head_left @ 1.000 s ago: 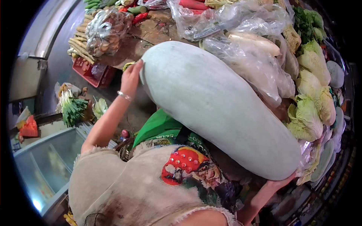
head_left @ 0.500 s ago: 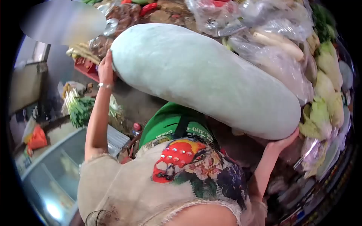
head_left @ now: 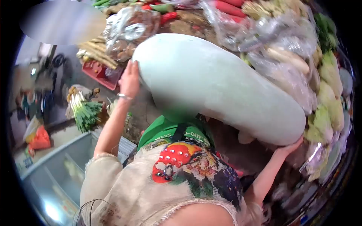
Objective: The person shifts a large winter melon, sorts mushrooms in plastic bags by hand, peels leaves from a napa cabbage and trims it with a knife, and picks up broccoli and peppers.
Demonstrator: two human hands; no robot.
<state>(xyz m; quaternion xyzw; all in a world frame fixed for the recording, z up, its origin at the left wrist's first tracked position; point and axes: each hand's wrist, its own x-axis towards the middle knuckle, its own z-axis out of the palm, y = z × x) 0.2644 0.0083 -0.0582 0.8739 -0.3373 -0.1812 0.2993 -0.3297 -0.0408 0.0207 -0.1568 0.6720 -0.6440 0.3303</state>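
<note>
A very large, pale green winter melon (head_left: 215, 83) spans the middle of the head view, tilted with its right end nearer to me. My left hand (head_left: 130, 79) presses against its left end, fingers along the skin. At the lower right end, my right hand (head_left: 291, 147) supports it from beneath; most of those fingers are hidden behind the melon. Both hands hold the melon between them, in front of my green apron (head_left: 160, 132). Past its right side lie white radishes (head_left: 288, 59) in clear plastic bags.
Leafy cabbages (head_left: 320, 122) line the right side. Bagged brown produce (head_left: 130, 32) and red carrots (head_left: 228, 9) lie at the back. A red crate (head_left: 102, 75), green onions (head_left: 85, 113) and a grey glass-topped cabinet (head_left: 56, 162) are at left.
The melon has shifted slightly right and lower in view, with both hands still on it. My left hand has moved right with its end. More of the red crate shows at left.
</note>
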